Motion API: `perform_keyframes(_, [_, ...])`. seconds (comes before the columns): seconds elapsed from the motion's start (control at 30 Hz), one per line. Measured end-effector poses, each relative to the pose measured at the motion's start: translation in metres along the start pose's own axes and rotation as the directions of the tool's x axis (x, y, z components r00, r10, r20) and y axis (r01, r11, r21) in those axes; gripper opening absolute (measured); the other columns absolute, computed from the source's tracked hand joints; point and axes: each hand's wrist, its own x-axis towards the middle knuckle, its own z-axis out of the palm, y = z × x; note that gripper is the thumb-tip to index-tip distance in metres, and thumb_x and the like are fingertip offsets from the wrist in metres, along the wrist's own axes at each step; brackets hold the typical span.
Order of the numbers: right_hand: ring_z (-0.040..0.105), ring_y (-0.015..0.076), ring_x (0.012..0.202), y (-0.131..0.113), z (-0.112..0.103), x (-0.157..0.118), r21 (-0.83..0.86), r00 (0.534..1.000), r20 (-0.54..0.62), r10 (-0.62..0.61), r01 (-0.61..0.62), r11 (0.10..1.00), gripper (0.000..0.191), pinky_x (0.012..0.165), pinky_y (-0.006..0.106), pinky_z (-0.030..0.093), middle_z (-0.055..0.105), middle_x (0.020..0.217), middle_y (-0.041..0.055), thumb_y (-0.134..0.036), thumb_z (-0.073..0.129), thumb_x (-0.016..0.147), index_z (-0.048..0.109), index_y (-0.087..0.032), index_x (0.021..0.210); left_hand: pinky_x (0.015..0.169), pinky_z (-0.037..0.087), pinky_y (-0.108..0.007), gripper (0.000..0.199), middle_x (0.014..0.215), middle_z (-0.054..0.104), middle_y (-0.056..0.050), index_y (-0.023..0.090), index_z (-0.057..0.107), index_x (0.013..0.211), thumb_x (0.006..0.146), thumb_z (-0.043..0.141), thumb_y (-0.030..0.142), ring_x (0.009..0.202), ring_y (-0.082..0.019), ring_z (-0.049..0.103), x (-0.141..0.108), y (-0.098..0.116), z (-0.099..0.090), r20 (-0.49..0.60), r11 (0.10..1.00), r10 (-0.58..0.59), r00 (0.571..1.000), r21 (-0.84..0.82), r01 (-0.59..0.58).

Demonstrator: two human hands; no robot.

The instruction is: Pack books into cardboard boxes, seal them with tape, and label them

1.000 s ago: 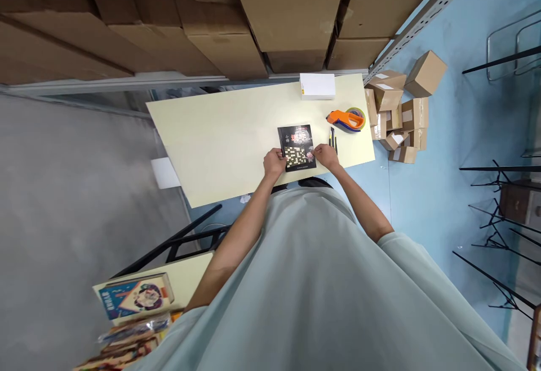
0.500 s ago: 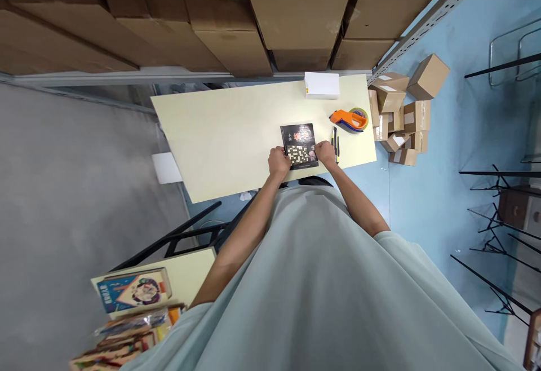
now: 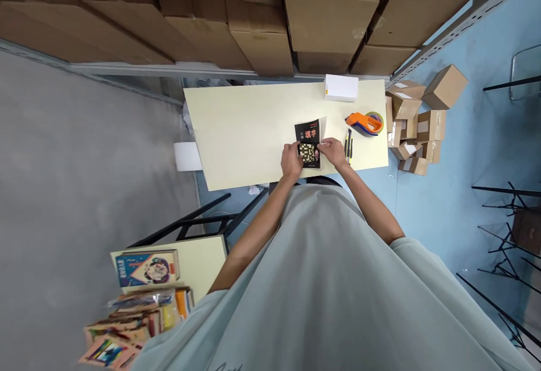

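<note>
A thin black book (image 3: pixel 307 129) with red lettering and a crossword-like grid on its cover is between my two hands over the cream table. My left hand (image 3: pixel 291 159) grips its left edge, fingers curled and thumb on the cover. My right hand (image 3: pixel 333 151) pinches the lower right edge. Along that side the cover stands partly raised, with a pale strip showing beyond it. Just right of my right hand lie two slim black-and-yellow tools (image 3: pixel 349 145), perhaps cutters or pens. Behind them sits an orange tape dispenser (image 3: pixel 364 123) with a roll of tape.
A white box (image 3: pixel 341 88) stands at the back of the table (image 3: pixel 245 134). Cardboard boxes (image 3: pixel 329 16) fill the shelf above, and smaller cartons (image 3: pixel 431 126) are piled on the floor to the right. Several books (image 3: pixel 147 269) lie on a side table at lower left.
My view has shifted, moving the scene rightward. The book's right side has lifted, its cover now looking narrower with a pale strip beside it. My right hand has changed from a fist to a pinch.
</note>
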Motion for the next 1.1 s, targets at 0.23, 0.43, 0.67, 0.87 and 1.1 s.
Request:
perform_keyframes(0.23, [0.077,0.0196,0.085,-0.042,0.041,-0.026,-0.012,0.969,0.098,-0.225,0.227,0.974,0.025,0.093,0.038,0.065,0.079,0.116,0.0052,-0.041,0.075,0.093,0.073,-0.024,0.111,0.089,0.065,-0.034,0.036,0.117,0.079,-0.008,0.022,0.075,0.123,0.107,0.059,0.05,0.103,-0.022,0.076,-0.011,-0.003,-0.042,0.064,0.884,0.017,0.998,-0.468,0.015])
perform_keyframes(0.43, [0.079,0.0193,0.098,-0.047,0.082,-0.029,0.054,0.887,0.305,-0.347,0.347,0.936,0.025,0.102,0.037,0.064,0.078,0.133,0.0085,-0.026,0.064,0.1,0.076,-0.023,0.121,0.088,0.064,-0.033,0.039,0.112,0.078,-0.008,0.02,0.073,0.121,0.095,0.078,0.049,0.093,-0.021,0.075,-0.015,-0.031,-0.078,-0.123,0.931,-0.095,0.988,-0.362,0.045])
perform_keyframes(0.67, [0.079,0.0244,0.11,-0.027,0.087,-0.005,-0.136,0.975,0.211,-0.07,0.1,0.986,0.027,0.111,0.041,0.06,0.078,0.135,0.0143,-0.026,0.064,0.101,0.072,-0.018,0.125,0.1,0.061,-0.038,0.03,0.104,0.078,-0.007,0.018,0.08,0.115,0.087,0.072,0.022,0.092,-0.023,0.074,0.007,-0.078,-0.088,-0.185,0.963,-0.17,0.968,-0.24,0.123])
perform_keyframes(0.87, [0.076,0.025,0.119,-0.019,0.093,0.004,-0.067,0.983,0.161,0.089,-0.079,0.995,0.036,0.111,0.04,0.058,0.081,0.122,0.0098,-0.027,0.065,0.095,0.067,-0.019,0.13,0.106,0.061,-0.041,0.026,0.106,0.083,-0.007,0.018,0.084,0.108,0.084,0.074,0.023,0.1,-0.026,0.078,0.022,-0.094,-0.091,-0.11,0.934,-0.236,0.965,-0.301,0.194])
perform_keyframes(1.1, [0.07,0.0213,0.093,-0.028,0.109,0.004,0.061,0.967,0.082,0.242,-0.247,0.967,0.032,0.09,0.034,0.057,0.069,0.091,-0.0008,-0.035,0.078,0.084,0.061,-0.021,0.108,0.111,0.06,-0.043,0.028,0.11,0.085,-0.009,0.018,0.085,0.11,0.085,0.073,0.021,0.105,-0.027,0.08,0.028,-0.107,-0.095,0.009,0.917,-0.274,0.962,-0.3,0.264])
